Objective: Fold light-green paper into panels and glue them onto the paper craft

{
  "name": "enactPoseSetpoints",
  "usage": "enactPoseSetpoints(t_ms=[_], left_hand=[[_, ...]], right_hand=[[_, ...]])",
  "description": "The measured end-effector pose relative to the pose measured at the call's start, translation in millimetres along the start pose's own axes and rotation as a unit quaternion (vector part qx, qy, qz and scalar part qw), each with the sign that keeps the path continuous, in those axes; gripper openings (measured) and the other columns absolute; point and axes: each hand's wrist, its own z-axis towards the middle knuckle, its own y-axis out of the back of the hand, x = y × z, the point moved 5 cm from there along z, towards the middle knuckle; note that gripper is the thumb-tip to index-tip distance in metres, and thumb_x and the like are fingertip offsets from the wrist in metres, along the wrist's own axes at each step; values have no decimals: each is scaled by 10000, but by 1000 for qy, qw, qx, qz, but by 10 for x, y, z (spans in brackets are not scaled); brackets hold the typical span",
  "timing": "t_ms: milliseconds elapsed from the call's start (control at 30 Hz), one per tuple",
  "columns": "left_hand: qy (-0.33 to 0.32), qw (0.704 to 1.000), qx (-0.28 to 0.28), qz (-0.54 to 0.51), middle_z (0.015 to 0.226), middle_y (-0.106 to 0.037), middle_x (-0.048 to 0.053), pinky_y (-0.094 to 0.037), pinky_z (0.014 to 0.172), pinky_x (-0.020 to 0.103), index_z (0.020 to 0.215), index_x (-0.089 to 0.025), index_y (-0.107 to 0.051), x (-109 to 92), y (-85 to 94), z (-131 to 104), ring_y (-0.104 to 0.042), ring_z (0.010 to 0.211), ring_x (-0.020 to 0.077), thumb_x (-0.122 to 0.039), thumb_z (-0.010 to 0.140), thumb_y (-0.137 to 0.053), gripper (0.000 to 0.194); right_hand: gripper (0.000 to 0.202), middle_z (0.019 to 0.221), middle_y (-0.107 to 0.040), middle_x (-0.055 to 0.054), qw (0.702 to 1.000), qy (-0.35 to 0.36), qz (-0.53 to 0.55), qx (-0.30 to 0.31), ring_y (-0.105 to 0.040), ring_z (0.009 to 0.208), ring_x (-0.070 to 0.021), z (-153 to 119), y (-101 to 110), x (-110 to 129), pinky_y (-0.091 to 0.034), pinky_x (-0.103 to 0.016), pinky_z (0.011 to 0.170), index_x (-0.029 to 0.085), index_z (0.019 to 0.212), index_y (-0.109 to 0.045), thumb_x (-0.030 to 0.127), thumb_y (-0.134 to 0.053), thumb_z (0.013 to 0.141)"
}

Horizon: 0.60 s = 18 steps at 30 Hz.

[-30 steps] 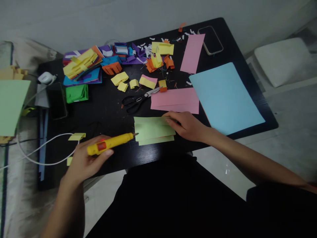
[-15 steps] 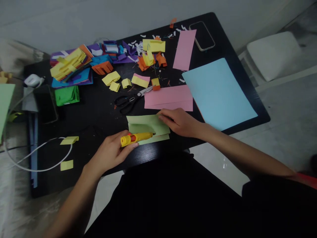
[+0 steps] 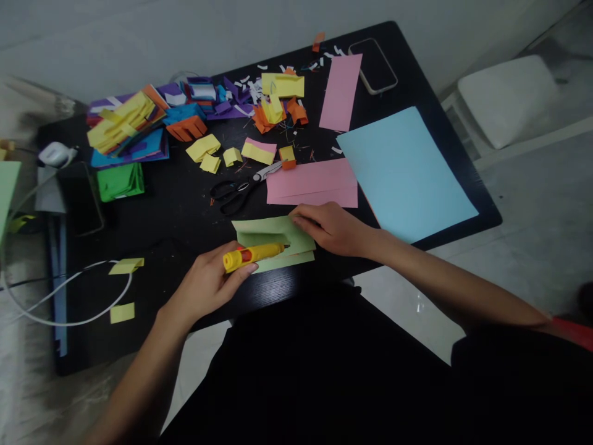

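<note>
My left hand [image 3: 210, 278] is closed around a yellow cutter-like tool [image 3: 262, 252], its tip over the light green paper [image 3: 259, 228] near the table's front edge. The green paper is folded, and its upper layer stands slightly raised. My right hand [image 3: 331, 228] pinches the upper right part of that paper between thumb and fingers. Just beyond lie pink sheets [image 3: 315, 179] and open scissors with black handles [image 3: 236, 193], their blades against the pink sheets' left end.
A light blue sheet [image 3: 407, 173], pink strip [image 3: 341, 93] and phone [image 3: 374, 66] lie on the right. Folded yellow papers [image 3: 125, 120], a green bundle [image 3: 121, 182] and another phone [image 3: 83, 198] are at left, beside a white cable [image 3: 127, 287]. Paper scraps lie at the back.
The table and its items appear shifted slightly left in view. Both hands keep their hold, with the tool's tip still over the green paper.
</note>
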Motion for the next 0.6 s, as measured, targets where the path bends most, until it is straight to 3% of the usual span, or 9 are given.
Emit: enactPoseSetpoints(t_ms=[300, 600], left_hand=[[2, 1000, -5, 11, 762, -558, -22, -428, 586, 260, 839, -201, -560, 39, 16, 18, -558, 609, 111, -334, 1046, -558, 246], [8, 1000, -7, 29, 765, -584, -18, -444, 592, 272, 852, -209, -568, 58, -17, 51, -573, 618, 118, -376, 1054, -542, 263]], right_hand=[[273, 845, -678, -53, 1000, 9, -18, -23, -591, 731, -165, 20, 15, 7, -370, -311, 697, 154, 1018, -650, 305, -433, 1088], [277, 869, -693, -64, 1000, 3, -20, -20, -603, 754, -171, 20, 0, -11, -370, -313, 707, 153, 1020, -649, 313, -433, 1090]])
